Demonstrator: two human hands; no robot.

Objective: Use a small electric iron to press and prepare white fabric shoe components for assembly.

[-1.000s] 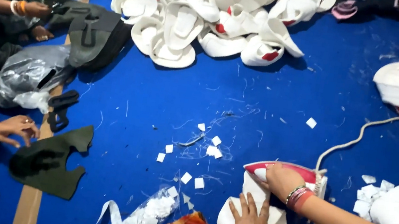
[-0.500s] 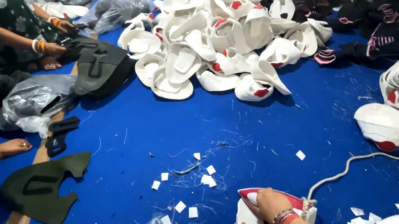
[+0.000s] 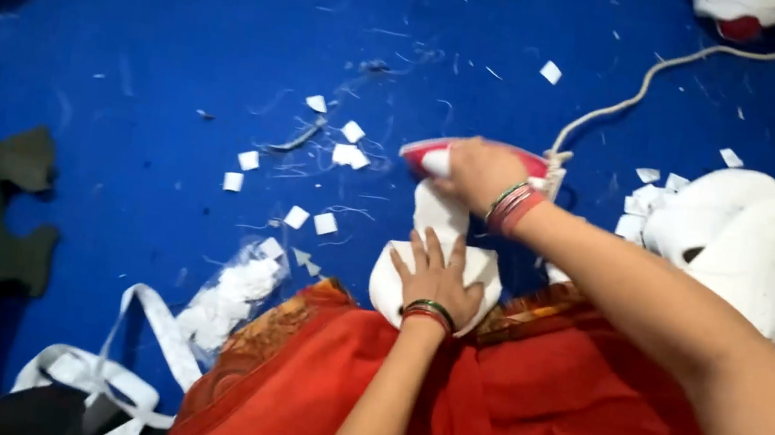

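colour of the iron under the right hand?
Red and white iron, head view.
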